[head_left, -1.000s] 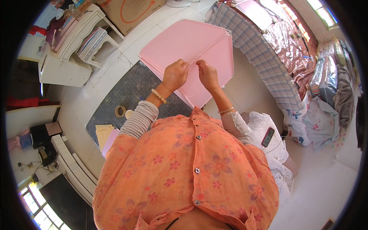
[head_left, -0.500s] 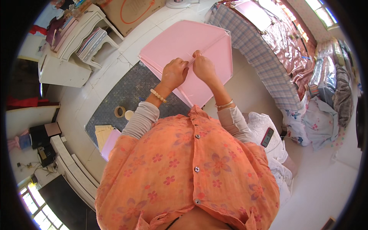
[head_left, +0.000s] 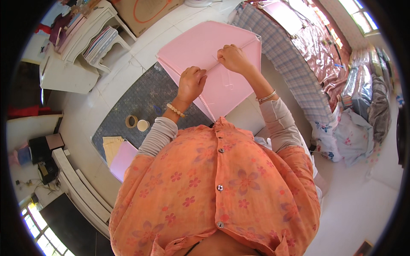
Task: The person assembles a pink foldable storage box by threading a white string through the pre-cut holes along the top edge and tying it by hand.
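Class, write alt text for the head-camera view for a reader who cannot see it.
A person's left hand and right hand press on a pink kite-shaped sheet over a grey mat. Two tape rolls lie on the mat.

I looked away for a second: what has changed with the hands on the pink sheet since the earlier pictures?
The right hand slid up and away from the person along the thin stick on the pink sheet, parting from the left hand. The left hand stayed pressed on the sheet. Sheet, grey mat and tape rolls have not moved.
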A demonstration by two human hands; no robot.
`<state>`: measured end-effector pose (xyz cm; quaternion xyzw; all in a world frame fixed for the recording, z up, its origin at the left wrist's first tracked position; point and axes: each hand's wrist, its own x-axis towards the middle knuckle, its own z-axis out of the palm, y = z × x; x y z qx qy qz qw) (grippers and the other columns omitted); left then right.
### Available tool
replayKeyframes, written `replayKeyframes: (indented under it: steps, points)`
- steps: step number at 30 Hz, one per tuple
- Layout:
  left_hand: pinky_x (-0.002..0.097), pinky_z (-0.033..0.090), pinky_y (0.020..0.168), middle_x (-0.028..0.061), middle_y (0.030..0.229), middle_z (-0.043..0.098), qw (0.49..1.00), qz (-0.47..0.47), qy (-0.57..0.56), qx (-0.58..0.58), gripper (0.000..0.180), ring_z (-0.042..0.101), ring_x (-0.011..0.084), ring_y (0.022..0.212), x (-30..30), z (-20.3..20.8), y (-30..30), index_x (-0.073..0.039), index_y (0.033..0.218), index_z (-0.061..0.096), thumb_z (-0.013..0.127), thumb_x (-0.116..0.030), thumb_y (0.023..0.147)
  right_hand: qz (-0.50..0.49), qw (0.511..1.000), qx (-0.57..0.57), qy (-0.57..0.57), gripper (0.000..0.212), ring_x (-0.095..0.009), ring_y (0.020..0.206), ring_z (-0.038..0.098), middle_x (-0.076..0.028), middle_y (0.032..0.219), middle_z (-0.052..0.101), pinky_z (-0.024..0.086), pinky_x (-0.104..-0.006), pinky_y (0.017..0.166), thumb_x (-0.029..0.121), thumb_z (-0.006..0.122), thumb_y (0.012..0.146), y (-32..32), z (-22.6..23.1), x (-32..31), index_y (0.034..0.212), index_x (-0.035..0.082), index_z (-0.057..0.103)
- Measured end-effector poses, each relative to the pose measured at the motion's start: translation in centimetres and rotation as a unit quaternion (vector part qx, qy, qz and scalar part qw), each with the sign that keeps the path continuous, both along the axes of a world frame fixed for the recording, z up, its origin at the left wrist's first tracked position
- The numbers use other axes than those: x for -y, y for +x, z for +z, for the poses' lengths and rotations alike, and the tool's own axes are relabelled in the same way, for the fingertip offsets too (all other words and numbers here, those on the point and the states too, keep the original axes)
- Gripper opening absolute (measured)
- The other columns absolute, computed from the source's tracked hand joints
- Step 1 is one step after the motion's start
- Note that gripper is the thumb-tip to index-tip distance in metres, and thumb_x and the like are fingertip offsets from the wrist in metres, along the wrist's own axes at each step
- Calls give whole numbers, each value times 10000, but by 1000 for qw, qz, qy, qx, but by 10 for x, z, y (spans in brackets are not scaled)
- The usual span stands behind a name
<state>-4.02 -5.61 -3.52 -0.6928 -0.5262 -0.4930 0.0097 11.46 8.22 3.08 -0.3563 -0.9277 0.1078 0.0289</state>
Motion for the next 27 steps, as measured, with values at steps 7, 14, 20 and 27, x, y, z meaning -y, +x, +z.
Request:
replayKeyframes:
  steps: [7, 14, 20, 27]
  points:
    - [401, 483, 675, 92, 798, 590, 999, -1, -29, -13, 159, 592, 288, 750, 5, -1, 0, -34, 887, 661, 697, -23, 732, 60, 990, 121, -26, 187, -318, 995, 605, -87, 995, 670, 483, -473, 849, 191, 516, 860, -19, -13, -21, 901, 115, 681]
    - [408, 501, 624, 128, 786, 597, 997, 13, -40, 63, 118, 603, 318, 685, 0, -3, 1, -3, 852, 667, 678, 4, 735, 28, 981, -170, -89, 161, -315, 780, 645, -99, 848, 684, 515, -422, 690, 137, 505, 862, -28, -18, -21, 831, 78, 652]
    - [393, 518, 652, 144, 813, 607, 990, 17, -99, 97, 133, 622, 320, 718, -3, -1, 5, 7, 859, 677, 699, -11, 730, -146, 853, -342, -367, 111, -179, 597, 587, -44, 676, 600, 476, -325, 573, 98, 512, 876, -40, 8, -16, 929, 47, 595]
    - [376, 518, 646, 141, 818, 597, 990, 24, -81, 111, 149, 623, 315, 727, -5, -2, -2, 2, 877, 654, 700, -11, 736, -162, 840, -503, 127, 169, -126, 547, 361, -57, 678, 443, 341, -280, 492, 124, 481, 925, 127, 233, -22, 828, -6, 435]
